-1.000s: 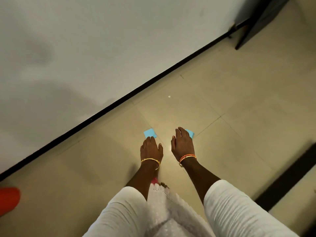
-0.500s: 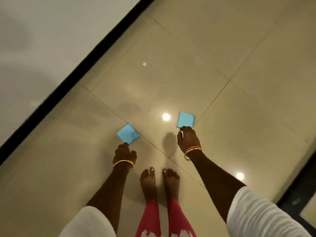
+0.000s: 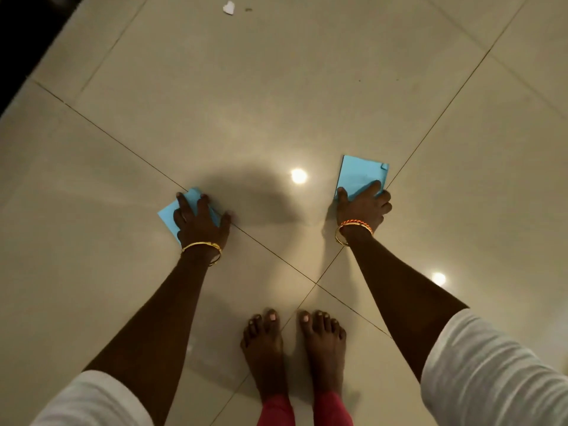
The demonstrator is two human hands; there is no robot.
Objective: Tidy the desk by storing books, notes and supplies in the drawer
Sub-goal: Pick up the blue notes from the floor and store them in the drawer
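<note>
1. I count two blue paper notes: the left blue note (image 3: pixel 168 217) and the right blue note (image 3: pixel 359 176).
2. Two hands: left hand (image 3: pixel 201 222), right hand (image 3: pixel 362 207).
3. Two bare feet (image 3: pixel 264 342).
4. Bangles: one on the left wrist (image 3: pixel 201 249), seemingly two on the right (image 3: pixel 353 227).
5. One white paper scrap (image 3: pixel 228 8).
</note>
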